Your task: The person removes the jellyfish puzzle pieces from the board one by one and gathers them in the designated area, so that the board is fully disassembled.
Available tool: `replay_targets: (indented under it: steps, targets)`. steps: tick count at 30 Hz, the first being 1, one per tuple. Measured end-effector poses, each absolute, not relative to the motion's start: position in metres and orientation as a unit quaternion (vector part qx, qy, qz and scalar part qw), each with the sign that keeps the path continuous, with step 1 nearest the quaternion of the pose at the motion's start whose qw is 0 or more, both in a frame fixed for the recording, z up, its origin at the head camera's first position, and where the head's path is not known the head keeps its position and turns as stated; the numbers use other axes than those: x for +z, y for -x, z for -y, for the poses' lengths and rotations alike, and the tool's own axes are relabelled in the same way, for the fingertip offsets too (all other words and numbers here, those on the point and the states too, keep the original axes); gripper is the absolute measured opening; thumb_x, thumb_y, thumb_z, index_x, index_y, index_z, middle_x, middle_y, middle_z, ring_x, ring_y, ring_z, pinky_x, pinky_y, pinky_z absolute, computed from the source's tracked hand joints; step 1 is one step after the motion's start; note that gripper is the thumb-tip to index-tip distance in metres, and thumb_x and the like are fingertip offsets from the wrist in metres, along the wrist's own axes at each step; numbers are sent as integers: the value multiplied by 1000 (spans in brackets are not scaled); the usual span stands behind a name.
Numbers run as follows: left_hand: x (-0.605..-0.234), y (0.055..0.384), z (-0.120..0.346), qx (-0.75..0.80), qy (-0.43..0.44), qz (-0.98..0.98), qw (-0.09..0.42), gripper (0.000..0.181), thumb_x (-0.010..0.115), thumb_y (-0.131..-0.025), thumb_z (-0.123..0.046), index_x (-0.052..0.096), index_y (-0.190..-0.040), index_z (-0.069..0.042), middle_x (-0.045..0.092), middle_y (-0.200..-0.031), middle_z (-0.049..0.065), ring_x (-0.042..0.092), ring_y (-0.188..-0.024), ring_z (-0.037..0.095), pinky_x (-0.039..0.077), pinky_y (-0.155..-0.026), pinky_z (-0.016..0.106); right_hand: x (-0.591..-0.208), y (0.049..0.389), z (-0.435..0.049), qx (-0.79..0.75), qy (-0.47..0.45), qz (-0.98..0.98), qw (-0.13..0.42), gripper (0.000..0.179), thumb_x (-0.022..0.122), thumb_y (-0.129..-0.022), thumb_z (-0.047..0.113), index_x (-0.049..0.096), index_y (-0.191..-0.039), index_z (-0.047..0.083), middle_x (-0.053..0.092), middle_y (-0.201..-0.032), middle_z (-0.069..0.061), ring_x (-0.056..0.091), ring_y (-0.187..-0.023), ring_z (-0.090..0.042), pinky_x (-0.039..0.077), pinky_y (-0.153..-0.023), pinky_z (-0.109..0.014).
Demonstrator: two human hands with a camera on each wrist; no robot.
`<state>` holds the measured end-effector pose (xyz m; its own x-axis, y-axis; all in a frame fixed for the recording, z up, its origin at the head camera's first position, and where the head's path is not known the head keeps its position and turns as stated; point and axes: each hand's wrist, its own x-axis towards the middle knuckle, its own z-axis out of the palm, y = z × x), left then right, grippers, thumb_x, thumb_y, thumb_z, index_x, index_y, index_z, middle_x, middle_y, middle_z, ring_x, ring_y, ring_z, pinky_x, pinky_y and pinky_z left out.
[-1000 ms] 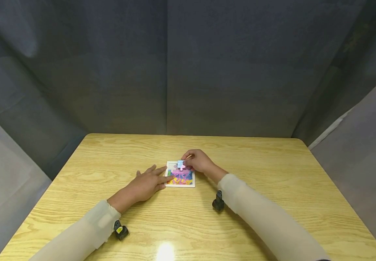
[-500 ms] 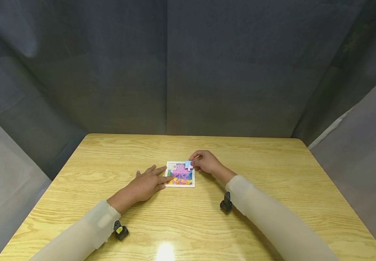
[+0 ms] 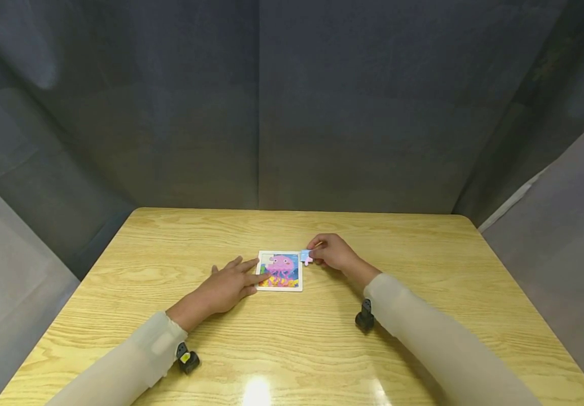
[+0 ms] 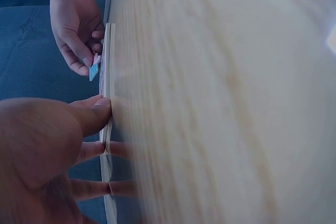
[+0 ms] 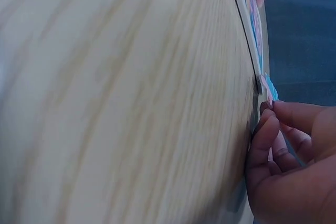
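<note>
A small framed jigsaw puzzle with a pink jellyfish picture lies on the table. Its upper left corner shows a bare pale gap in the picture. My left hand rests along the left side of the puzzle, fingers spread, with fingertips on the frame and picture. Just off the upper right corner, my right hand pinches a light blue and pink puzzle piece between thumb and fingers. In the right wrist view the puzzle piece is right at the end of the frame.
The wooden table stretches out on all sides of the puzzle. Dark grey curtains hang behind its far edge, and lighter cloth hangs at the sides. Each sleeve cuff carries a small black wrist camera.
My right hand has moved right with the puzzle piece, from over the picture to beside the frame's upper right corner, uncovering the jellyfish's head. My left hand has stayed put.
</note>
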<state>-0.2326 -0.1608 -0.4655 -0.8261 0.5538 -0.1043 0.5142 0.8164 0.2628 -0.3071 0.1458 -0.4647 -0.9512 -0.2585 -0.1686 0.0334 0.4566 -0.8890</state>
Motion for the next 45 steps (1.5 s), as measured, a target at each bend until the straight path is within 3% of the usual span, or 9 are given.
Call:
replay_targets:
  steps: [20, 28, 45]
  targets:
    - [-463, 231, 160, 115, -279, -949, 88, 46, 53, -108, -36, 49, -154, -39, 28, -170, 7, 21, -154, 47, 24, -101, 87, -473, 309, -164, -466, 86, -874, 102, 9, 67, -100, 4, 68, -107, -1, 73, -92, -13, 66, -74, -20, 54, -63, -30]
    - [-463, 232, 160, 114, -278, -949, 90, 46, 53, -108, -36, 48, -154, -39, 28, -170, 7, 21, -154, 47, 24, -102, 87, -474, 309, -164, -459, 79, -880, 96, 9, 69, -99, 8, 71, -106, 1, 69, -95, -10, 62, -79, -18, 53, -69, -29]
    - [-465, 232, 160, 118, -281, -948, 89, 46, 53, -108, -37, 48, -154, -40, 27, -170, 5, 21, -154, 47, 24, -101, 88, -476, 313, -166, -454, 65, -884, 93, 9, 73, -97, 8, 75, -104, 2, 68, -90, -7, 54, -77, -17, 47, -65, -27]
